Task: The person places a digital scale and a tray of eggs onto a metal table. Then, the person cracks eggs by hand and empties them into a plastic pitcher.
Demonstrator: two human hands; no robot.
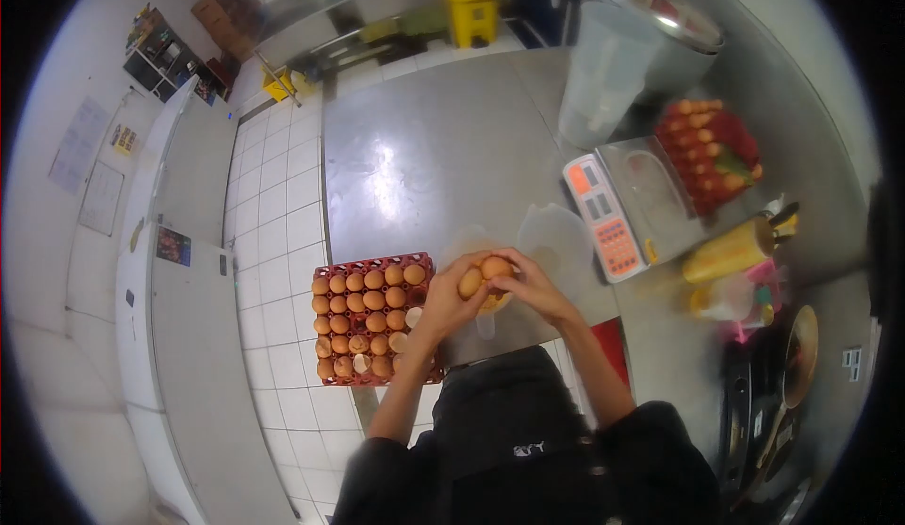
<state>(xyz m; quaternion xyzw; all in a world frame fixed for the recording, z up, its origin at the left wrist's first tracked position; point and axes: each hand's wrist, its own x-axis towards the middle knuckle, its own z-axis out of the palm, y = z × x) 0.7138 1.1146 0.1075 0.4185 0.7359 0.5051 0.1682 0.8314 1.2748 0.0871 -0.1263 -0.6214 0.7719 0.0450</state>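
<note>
My left hand (452,291) is closed around a brown egg (471,283). Against it, my right hand (528,287) grips a second brown egg (496,267); the two eggs look to be touching. Both hands are above a clear container (485,325) with something yellow in it, mostly hidden by my fingers. To the left, by my left forearm, a red tray (320,341) holds several brown eggs and a few empty-looking shells. A clear bowl (556,242) stands just beyond my right hand.
A scale (606,219) stands right of the bowl, with more eggs in a red tray (707,200) behind it. A tall clear container (599,82) and a lidded pot (683,54) stand farther back. At the right are a yellow container (726,250) and a pan (801,355).
</note>
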